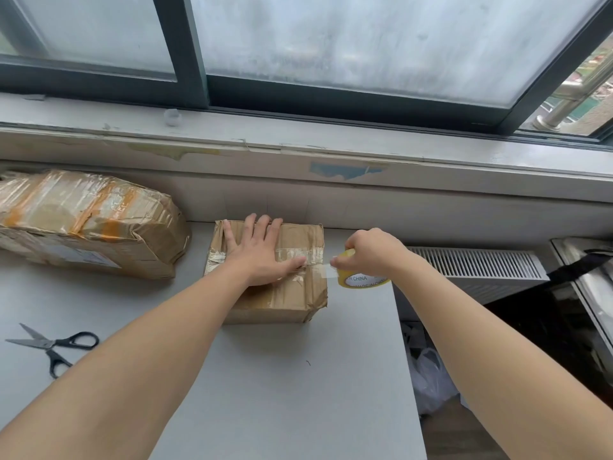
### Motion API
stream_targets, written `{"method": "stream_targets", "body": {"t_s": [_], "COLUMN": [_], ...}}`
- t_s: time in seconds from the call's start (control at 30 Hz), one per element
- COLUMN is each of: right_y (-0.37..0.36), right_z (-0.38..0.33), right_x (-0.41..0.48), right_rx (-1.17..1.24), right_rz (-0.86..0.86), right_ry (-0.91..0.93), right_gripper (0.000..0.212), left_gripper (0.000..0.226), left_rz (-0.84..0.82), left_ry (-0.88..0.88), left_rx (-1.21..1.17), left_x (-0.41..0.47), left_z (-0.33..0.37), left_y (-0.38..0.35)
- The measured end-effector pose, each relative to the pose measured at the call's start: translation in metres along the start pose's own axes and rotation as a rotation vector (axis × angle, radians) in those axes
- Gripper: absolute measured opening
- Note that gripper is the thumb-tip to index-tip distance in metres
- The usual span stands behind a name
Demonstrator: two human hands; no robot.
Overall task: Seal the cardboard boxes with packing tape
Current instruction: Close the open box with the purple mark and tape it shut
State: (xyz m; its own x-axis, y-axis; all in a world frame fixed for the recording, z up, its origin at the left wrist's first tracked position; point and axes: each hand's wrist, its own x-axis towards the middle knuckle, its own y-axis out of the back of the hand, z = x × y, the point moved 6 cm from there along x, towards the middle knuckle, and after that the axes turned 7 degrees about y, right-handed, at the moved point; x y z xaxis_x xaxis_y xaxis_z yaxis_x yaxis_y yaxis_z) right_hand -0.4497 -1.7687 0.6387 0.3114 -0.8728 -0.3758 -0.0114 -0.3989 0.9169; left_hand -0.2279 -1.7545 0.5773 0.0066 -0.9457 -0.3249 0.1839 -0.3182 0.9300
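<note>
Small box [298, 293] sits on the grey table [298, 393], its far side close against the wall under the window.

Left hand [258, 257] lies flat on the box top, fingers straight and spread, thumb pressing the tape down near the box's right edge. Right hand [368, 252] is just right of the box, fingers curled tight round the tape roll [363, 281]. A short clear strip [326, 268] runs taut from under my thumb to the roll.

Risks, as I judge them:
- Strip is unsupported past the box's right edge. If I let it go slack or turn the roll, it may twist and stick to itself.
- A hard pull could peel the end out from under my thumb or drag the box — the crumpled cardboard gives poor hold.
- The top already carries old wrinkled tape, so new tape may not bond flat.

Room: the table ends just right of the box, with floor clutter below — a dropped roll goes down there. To the left, the large taped box [86, 224] is near. Scissors [53, 345] lie well to the box's near left, beyond reach without freeing a hand.
</note>
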Motion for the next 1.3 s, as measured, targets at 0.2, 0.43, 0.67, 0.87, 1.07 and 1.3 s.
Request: {"method": "stream_targets", "body": {"t_s": [0.2,0.43,0.67,0.87,1.07,1.3], "right_y": [-0.015,-0.044,-0.061,-0.070,-0.078,-0.080], "right_z": [0.003,0.006,0.014,0.021,0.020,0.019], "right_x": [0.004,0.009,0.008,0.005,0.006,-0.003], "right_rx": [0.010,0.208,0.444,0.545,0.548,0.582], "right_rz": [-0.013,-0.057,-0.095,-0.057,-0.042,-0.001], "right_ry": [0.005,0.024,-0.011,-0.046,-0.071,-0.099], "right_gripper": [0.046,0.049,0.065,0.055,0.056,0.058], "left_gripper": [0.115,0.127,0.132,0.139,0.141,0.110], "left_rz": [0.071,0.048,-0.075,-0.161,-0.224,-0.216], "left_ry": [0.016,0.024,0.084,-0.299,-0.357,-0.234], "left_rx": [0.051,0.078,0.109,0.251,0.414,0.271], "left_x": [-0.004,-0.004,0.000,-0.015,-0.020,-0.009], "left_z": [0.002,0.003,0.009,0.060,0.094,0.085], "left_y": [-0.002,-0.003,0.008,0.022,-0.010,-0.002]}}
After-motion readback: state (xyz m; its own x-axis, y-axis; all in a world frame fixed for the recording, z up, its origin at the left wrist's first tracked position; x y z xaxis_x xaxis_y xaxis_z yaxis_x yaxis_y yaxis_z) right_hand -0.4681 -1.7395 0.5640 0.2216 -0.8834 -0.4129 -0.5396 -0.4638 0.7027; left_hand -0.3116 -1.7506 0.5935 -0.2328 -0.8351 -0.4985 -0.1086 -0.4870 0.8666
